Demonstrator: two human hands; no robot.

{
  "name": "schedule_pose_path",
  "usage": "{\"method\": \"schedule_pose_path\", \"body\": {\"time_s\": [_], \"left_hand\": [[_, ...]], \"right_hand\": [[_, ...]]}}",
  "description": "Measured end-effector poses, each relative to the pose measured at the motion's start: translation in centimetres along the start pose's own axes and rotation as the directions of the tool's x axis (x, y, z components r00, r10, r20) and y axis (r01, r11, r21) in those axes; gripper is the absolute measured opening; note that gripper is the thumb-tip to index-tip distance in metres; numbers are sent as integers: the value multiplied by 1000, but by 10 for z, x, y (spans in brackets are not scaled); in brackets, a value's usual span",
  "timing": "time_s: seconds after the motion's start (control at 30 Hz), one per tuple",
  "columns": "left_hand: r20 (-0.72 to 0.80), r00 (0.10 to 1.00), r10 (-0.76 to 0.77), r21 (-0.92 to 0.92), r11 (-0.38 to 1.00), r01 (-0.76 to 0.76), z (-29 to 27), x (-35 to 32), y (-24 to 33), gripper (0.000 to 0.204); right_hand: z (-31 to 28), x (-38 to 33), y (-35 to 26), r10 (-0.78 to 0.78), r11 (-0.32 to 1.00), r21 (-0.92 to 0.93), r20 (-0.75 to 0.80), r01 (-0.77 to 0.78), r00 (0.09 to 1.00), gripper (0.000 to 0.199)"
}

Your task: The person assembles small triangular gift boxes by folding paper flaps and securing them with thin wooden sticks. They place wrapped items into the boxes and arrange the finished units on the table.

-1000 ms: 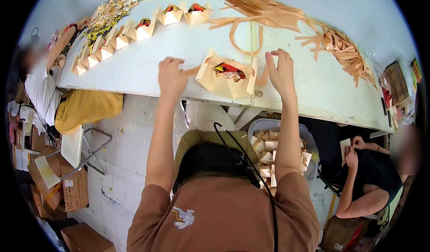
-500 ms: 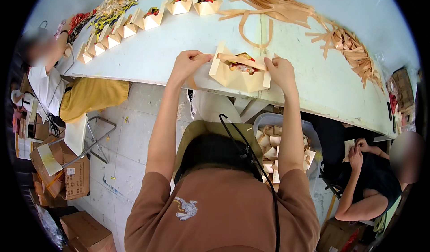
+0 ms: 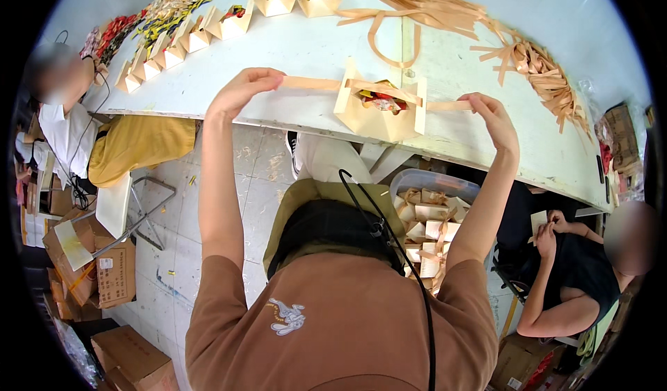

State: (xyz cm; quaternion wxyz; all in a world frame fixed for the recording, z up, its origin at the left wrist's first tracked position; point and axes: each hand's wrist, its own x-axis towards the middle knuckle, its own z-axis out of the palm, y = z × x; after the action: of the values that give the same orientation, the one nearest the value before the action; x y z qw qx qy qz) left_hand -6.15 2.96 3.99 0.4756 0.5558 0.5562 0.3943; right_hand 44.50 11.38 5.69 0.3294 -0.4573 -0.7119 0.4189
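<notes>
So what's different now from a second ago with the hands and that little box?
Both hands have left the sides of the open tan box and spread apart, left hand leftward, right hand rightward, each now pinching an end of a tan ribbon stretched across the box. The box stays at the table edge; the row of filled boxes is unchanged.

I was in a packing workshop: rows of tan paper boxes (image 3: 182, 38) and ribbon strips (image 3: 528, 61) covered my white table (image 3: 278, 50), with cardboard cartons (image 3: 114, 273) (some open) on the concrete floor (image 3: 243, 182).
</notes>
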Motion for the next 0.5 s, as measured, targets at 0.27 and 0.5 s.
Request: {"method": "schedule_pose_path", "body": {"time_s": [0.27, 0.5], "left_hand": [[189, 843, 504, -706, 667, -240, 30, 56, 26, 34], [-15, 874, 486, 81, 871, -484, 181, 40, 114, 22]], "right_hand": [[22, 9, -48, -142, 990, -18, -284, 143, 948, 26], [95, 34, -115, -485, 862, -312, -279, 399, 829, 38]]}}
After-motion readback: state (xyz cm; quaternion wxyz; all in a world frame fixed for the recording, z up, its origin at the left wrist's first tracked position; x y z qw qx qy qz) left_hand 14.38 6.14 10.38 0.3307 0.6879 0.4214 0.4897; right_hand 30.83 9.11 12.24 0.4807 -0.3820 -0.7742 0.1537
